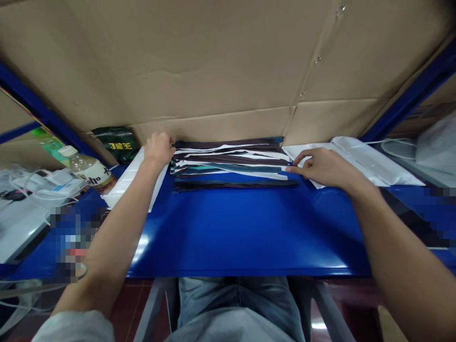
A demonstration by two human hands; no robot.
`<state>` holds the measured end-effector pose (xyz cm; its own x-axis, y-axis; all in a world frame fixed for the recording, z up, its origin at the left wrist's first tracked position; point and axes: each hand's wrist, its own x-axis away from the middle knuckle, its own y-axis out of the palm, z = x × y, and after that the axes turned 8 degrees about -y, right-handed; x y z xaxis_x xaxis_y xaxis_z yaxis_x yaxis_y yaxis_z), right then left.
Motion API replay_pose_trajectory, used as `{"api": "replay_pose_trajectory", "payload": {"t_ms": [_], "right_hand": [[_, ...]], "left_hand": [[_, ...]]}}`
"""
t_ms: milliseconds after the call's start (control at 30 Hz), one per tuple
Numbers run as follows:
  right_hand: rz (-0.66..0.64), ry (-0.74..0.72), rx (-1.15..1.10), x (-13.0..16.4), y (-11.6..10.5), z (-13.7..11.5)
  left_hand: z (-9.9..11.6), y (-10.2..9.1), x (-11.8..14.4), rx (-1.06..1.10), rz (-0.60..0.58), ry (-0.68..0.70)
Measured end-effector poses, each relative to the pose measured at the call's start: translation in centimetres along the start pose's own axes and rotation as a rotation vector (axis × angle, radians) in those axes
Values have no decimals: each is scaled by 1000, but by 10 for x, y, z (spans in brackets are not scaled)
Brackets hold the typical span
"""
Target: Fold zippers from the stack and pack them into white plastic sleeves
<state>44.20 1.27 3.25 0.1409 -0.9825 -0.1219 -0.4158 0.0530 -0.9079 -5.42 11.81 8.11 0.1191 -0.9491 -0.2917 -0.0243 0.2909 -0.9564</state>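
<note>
- Two bare hands on a stack of zippers, one at each end; stack lies flat on the blue table, hard against the cardboard wall beyond the fingertips.
- Left hand: fingers curled over the stack's left end, gripping or pressing it, can't tell which from this angle.
- Right hand: thumb and forefinger narrow, tips touching the stack's right edge; nothing lifted, can't tell if anything is pinched.
- Zippers: dark, white and teal tapes layered lengthwise, spanning the gap between both hands. One dark zipper sits apart on the near side of the stack.
- Under and just outside the left wrist: white flat packet.
- Beyond and outside the right hand: white plastic bags.
- Further outside the left hand: bottle lying on its side, green packet behind it.
</note>
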Motion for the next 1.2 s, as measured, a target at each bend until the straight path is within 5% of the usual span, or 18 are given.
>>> {"api": "replay_pose_trajectory", "payload": {"t_ms": [200, 1200], "right_hand": [[-15, 4, 9, -1, 4, -7], [-26, -55, 39, -3, 19, -9]], "left_hand": [[4, 14, -10, -43, -34, -37], [1, 20, -12, 30, 16, -63]]}}
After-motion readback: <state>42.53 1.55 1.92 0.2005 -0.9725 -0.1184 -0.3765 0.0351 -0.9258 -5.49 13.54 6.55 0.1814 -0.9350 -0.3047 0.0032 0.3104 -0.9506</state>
